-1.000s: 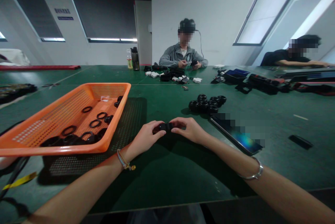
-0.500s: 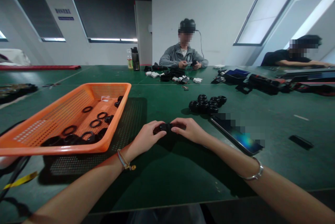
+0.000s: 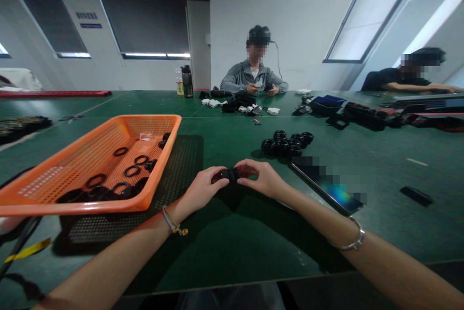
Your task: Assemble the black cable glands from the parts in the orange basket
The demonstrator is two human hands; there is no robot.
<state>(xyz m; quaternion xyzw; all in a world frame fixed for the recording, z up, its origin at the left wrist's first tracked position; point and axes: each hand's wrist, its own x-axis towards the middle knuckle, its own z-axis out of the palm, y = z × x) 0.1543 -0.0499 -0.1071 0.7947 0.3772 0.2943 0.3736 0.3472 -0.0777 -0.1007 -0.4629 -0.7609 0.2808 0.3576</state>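
Between my two hands, just above the green table, is a small black ringed part [image 3: 229, 174]; its exact kind is hard to make out. My left hand [image 3: 205, 187] is closed on its left end, thumb in front and fingers behind. Thumb and fingers of my right hand [image 3: 263, 178] pinch the right end. Beyond my right hand lies a cluster of shiny black rounded parts [image 3: 282, 147]. An orange basket [image 3: 152, 193] stands to the left, with black rings [image 3: 132, 171] and other black pieces inside.
A phone [image 3: 326, 187] lies right of my right hand, and a flat black piece [image 3: 416, 196] farther right. Across the green table [image 3: 232, 257] sit two people, with white and black parts [image 3: 250, 108] before one. Two bottles [image 3: 187, 81] stand at the back.
My right hand has shifted slightly, its fingers lifting a little around the black part. More of the part shows between my hands. The person opposite has moved the held item a little.
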